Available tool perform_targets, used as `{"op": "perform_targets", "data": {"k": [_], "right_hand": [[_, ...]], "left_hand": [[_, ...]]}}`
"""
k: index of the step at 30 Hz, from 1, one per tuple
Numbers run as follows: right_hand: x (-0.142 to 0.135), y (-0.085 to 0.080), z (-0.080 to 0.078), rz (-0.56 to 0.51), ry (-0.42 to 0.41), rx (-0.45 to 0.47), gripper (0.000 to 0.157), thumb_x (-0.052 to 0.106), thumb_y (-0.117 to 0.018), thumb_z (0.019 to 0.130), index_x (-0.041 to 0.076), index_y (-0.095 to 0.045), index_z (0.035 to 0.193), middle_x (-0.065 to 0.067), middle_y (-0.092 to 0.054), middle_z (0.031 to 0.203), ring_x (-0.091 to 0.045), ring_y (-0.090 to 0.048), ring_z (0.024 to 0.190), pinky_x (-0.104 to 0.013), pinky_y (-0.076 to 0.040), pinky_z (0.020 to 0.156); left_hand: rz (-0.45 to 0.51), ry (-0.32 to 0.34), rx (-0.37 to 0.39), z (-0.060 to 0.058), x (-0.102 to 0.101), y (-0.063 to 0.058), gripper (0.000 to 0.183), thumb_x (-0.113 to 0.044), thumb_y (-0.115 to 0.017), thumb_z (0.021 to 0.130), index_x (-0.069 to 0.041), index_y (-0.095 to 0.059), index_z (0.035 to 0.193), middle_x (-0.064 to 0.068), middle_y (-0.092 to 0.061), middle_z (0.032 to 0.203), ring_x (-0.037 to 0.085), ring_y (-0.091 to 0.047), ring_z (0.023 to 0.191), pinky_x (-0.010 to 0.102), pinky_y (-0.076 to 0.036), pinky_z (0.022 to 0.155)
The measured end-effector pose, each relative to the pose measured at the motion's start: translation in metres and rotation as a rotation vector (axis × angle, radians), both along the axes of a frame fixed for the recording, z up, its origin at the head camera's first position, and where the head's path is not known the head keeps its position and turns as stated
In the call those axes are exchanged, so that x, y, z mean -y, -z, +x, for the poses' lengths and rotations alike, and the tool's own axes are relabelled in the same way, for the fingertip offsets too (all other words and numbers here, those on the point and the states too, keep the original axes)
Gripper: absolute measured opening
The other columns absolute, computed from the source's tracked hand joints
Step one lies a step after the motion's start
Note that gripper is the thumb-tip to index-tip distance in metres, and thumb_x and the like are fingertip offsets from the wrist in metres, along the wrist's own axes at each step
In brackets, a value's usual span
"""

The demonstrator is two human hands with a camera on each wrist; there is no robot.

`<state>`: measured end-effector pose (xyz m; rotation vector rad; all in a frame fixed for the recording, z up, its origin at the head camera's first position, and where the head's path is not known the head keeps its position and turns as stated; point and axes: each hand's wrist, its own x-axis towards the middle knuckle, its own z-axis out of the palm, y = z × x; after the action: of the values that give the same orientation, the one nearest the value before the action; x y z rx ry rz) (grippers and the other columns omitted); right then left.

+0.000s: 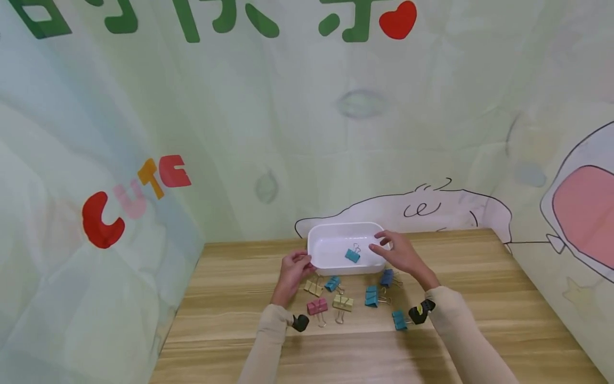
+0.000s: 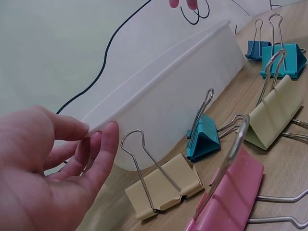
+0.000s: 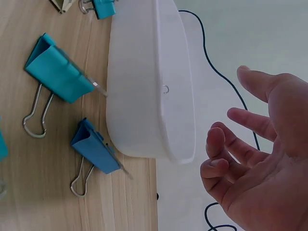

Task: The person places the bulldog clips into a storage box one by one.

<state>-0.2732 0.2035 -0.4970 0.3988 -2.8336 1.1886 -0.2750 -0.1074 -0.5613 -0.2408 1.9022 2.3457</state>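
A white plastic tray (image 1: 331,270) stands at the back of the table, with one teal binder clip (image 1: 352,256) lying inside it. My left hand (image 1: 293,268) pinches the tray's left rim between thumb and fingers. Over the tray's right end hovers my right hand (image 1: 400,253), its fingers spread and loosely bent, holding nothing. Near the left hand, in front of the tray, lie a yellow binder clip (image 2: 163,187), a small teal clip (image 2: 204,139) and a pink clip (image 2: 231,192). Below the right hand are a blue clip (image 3: 94,147) and a teal clip (image 3: 57,72).
Another pale yellow clip (image 1: 342,303) and a further teal clip (image 1: 400,320) lie on the wooden table (image 1: 230,320). Behind the table's back edge hangs a printed cloth backdrop (image 1: 288,133). Both wrists wear small black devices.
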Motion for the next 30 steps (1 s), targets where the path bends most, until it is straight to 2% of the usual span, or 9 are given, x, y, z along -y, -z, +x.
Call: {"op": "perform_targets", "data": {"k": [5,16,19,22,26,30], "right_hand": [[-0.008,0.007,0.009,0.000,-0.025,-0.014,0.045,0.031,-0.071,0.100,-0.002,-0.064,0.129,-0.026,-0.065,0.120,-0.038,-0.061,0.107,-0.049,-0.059,0.084],[-0.028,0.022,0.031,0.009,0.004,-0.025,0.047,0.031,-0.072,0.100,-0.003,-0.062,0.132,-0.022,-0.066,0.122,-0.036,-0.062,0.107,-0.041,-0.060,0.078],[-0.032,0.024,0.043,0.009,0.012,-0.022,0.046,0.030,-0.072,0.100,-0.002,-0.062,0.132,-0.021,-0.066,0.123,-0.035,-0.062,0.106,-0.039,-0.059,0.076],[-0.035,0.028,0.057,0.021,0.026,-0.009,0.047,0.031,-0.072,0.100,-0.002,-0.063,0.133,-0.020,-0.066,0.121,-0.030,-0.063,0.097,-0.037,-0.058,0.074],[-0.037,0.038,0.077,0.051,0.035,0.006,0.047,0.033,-0.072,0.100,0.000,-0.064,0.133,-0.019,-0.067,0.117,-0.021,-0.061,0.084,-0.033,-0.055,0.068],[-0.039,0.050,0.096,0.053,0.024,-0.008,0.046,0.030,-0.074,0.099,0.000,-0.065,0.132,-0.019,-0.068,0.118,-0.016,-0.060,0.082,-0.028,-0.054,0.065]], "left_hand": [[0.008,-0.009,0.005,0.001,0.001,0.002,0.038,-0.001,-0.060,0.104,0.016,-0.049,0.135,0.033,-0.059,0.120,0.027,-0.069,0.091,0.031,-0.064,0.083],[0.000,-0.018,0.023,-0.001,0.002,0.003,0.036,0.000,-0.061,0.102,0.014,-0.052,0.134,0.033,-0.058,0.121,0.034,-0.068,0.098,0.029,-0.064,0.082],[-0.003,-0.016,0.028,-0.002,0.002,0.002,0.037,-0.001,-0.061,0.103,0.014,-0.051,0.136,0.034,-0.058,0.123,0.035,-0.068,0.101,0.030,-0.064,0.083],[0.003,-0.016,0.031,-0.003,0.002,0.002,0.038,-0.001,-0.060,0.103,0.014,-0.050,0.137,0.034,-0.056,0.125,0.035,-0.067,0.102,0.030,-0.064,0.084],[0.017,-0.015,0.034,-0.003,0.001,0.001,0.037,0.000,-0.060,0.103,0.014,-0.050,0.136,0.035,-0.056,0.126,0.034,-0.067,0.101,0.029,-0.064,0.083],[0.031,-0.012,0.028,-0.003,0.000,0.001,0.037,0.001,-0.059,0.103,0.015,-0.049,0.135,0.036,-0.056,0.124,0.032,-0.068,0.098,0.029,-0.064,0.082]]}}
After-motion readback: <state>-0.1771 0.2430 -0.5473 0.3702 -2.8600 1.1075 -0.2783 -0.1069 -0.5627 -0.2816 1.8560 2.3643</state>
